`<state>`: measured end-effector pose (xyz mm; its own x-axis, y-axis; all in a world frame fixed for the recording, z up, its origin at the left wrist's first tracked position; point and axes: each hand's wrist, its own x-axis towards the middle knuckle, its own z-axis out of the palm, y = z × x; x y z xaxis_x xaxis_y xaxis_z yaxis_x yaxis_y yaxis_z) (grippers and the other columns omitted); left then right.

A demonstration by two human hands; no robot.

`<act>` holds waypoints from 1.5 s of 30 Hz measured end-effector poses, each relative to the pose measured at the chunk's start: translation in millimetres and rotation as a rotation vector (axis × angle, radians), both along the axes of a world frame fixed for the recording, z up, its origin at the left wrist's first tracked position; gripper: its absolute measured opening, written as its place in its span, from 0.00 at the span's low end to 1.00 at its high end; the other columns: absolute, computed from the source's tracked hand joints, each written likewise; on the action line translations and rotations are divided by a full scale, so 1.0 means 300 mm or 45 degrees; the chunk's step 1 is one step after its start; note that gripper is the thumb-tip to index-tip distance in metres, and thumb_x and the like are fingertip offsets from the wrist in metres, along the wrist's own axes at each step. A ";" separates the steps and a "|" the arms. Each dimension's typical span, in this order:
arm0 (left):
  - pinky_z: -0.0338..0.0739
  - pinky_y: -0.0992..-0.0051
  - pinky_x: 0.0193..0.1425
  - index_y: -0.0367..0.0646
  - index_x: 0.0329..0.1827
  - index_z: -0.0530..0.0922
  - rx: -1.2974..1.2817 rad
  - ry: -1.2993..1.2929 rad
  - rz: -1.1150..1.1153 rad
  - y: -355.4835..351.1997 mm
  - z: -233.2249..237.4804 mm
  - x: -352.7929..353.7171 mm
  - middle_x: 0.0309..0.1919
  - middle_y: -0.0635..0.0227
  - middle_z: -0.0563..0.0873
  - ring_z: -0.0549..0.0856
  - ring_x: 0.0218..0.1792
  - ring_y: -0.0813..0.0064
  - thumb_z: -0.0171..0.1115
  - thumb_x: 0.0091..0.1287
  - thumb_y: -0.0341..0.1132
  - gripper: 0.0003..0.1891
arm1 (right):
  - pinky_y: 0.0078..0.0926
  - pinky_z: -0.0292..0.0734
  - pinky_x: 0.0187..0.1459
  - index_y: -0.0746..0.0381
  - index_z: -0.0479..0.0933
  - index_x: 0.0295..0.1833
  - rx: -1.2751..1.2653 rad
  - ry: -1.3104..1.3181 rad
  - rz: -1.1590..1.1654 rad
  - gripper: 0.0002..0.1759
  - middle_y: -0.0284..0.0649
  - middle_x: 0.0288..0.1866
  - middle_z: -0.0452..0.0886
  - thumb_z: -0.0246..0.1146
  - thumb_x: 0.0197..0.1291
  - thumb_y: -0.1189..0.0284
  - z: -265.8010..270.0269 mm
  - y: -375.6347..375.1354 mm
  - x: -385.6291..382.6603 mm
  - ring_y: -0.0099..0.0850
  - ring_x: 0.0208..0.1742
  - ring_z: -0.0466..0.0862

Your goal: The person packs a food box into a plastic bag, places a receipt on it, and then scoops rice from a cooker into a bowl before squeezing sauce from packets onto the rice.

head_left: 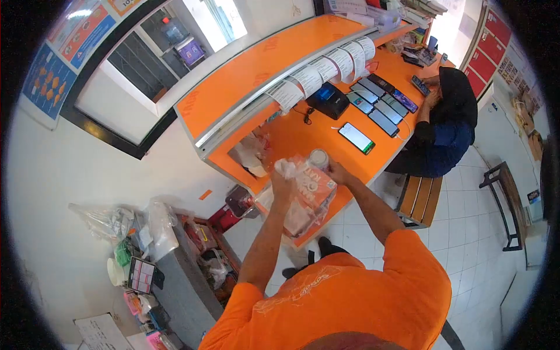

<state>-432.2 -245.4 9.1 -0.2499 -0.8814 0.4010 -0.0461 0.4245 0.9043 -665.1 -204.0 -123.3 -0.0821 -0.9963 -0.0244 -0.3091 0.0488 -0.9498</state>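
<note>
A clear plastic bag (309,213) with orange and white printing is over the near end of the orange counter (303,140). My left hand (283,188) is closed around its bunched top. On the bag's right side, my right hand (337,173) curls its fingers round a small round container with a pale, greyish top (319,157). Through the plastic, pale contents show low in the bag, but their kind is blurred. A phone with a lit screen (356,138) lies on the counter beyond my right hand.
Several phones (384,123) and a black receipt printer (328,101) are farther along the counter. Paper slips (307,80) hang from the raised shelf. A person in dark clothes (446,137) sits at right beside a wooden bench (421,198). A grey side counter (181,291) stands lower left.
</note>
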 end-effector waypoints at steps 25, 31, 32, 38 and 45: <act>0.52 0.50 0.74 0.34 0.73 0.56 -0.248 -0.208 0.509 0.213 0.404 0.123 0.71 0.47 0.62 0.61 0.72 0.49 0.69 0.61 0.41 0.42 | 0.26 0.76 0.49 0.65 0.80 0.49 -0.624 -0.091 -0.596 0.12 0.37 0.43 0.85 0.63 0.63 0.71 0.579 -0.178 -0.650 0.25 0.45 0.82; 0.56 0.53 0.73 0.37 0.66 0.66 -0.502 -0.364 0.507 0.109 0.532 -0.405 0.66 0.50 0.68 0.66 0.68 0.51 0.69 0.61 0.36 0.32 | 0.29 0.76 0.50 0.66 0.80 0.45 -0.767 0.128 -1.011 0.12 0.41 0.39 0.85 0.61 0.66 0.67 0.650 -0.336 -1.114 0.30 0.44 0.83; 0.57 0.55 0.72 0.38 0.65 0.67 -0.514 -0.405 0.468 0.087 0.550 -0.480 0.65 0.51 0.69 0.67 0.68 0.53 0.68 0.61 0.35 0.30 | 0.29 0.75 0.51 0.66 0.80 0.44 -0.701 0.099 -0.960 0.13 0.42 0.39 0.85 0.62 0.66 0.66 0.661 -0.388 -1.169 0.30 0.44 0.83; 0.63 0.58 0.70 0.39 0.59 0.74 -0.425 -0.584 0.222 0.058 0.642 -0.787 0.61 0.54 0.75 0.71 0.66 0.54 0.68 0.60 0.33 0.24 | 0.36 0.75 0.51 0.60 0.68 0.57 -0.718 0.033 -0.671 0.27 0.43 0.45 0.81 0.72 0.57 0.65 0.584 -0.616 -1.239 0.38 0.48 0.82; 0.70 0.61 0.64 0.43 0.58 0.75 -0.083 -0.548 -0.042 0.004 0.500 -0.938 0.57 0.55 0.78 0.76 0.59 0.55 0.69 0.62 0.37 0.23 | 0.26 0.79 0.44 0.58 0.64 0.48 -0.459 -0.716 -0.274 0.22 0.42 0.43 0.81 0.71 0.56 0.78 0.613 -0.406 -1.230 0.29 0.47 0.83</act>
<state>-713.7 -244.3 159.0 -0.4338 -0.8464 0.3088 -0.3987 0.4877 0.7766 -1034.0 -326.0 60.7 -0.3500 -0.9134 0.2079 0.2153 -0.2944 -0.9311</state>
